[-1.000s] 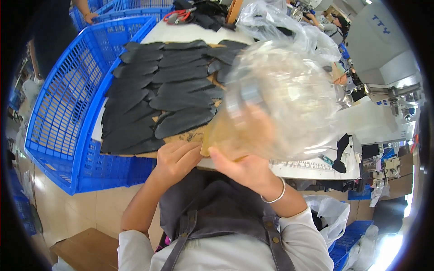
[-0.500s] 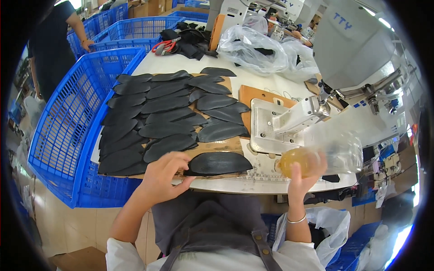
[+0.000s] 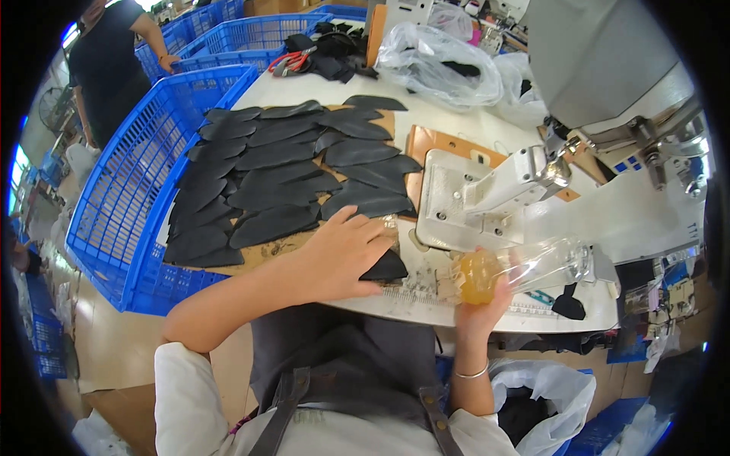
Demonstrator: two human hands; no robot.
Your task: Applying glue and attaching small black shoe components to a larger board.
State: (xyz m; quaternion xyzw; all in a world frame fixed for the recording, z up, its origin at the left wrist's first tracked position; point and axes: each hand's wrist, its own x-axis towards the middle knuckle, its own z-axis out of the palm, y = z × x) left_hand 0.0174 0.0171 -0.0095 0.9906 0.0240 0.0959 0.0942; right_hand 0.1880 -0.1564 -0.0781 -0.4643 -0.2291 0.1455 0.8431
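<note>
A: Where's the clear bottle (image 3: 544, 264)?
B: In the right hand (image 3: 488, 304), which is wrapped around it, in front of the sewing machine (image 3: 601, 64). It's tilted, its yellow end to the left (whether it touches the counter (image 3: 426, 313), I can't tell).
A: And the left hand (image 3: 342, 254)?
B: Fingers spread apart, over a black piece (image 3: 389, 266) near the counter's front edge, partly covering it.
A: Behind that?
B: Overlapping dark pieces (image 3: 274, 156) on cardboard (image 3: 268, 251), beside a blue basket (image 3: 125, 190).
</note>
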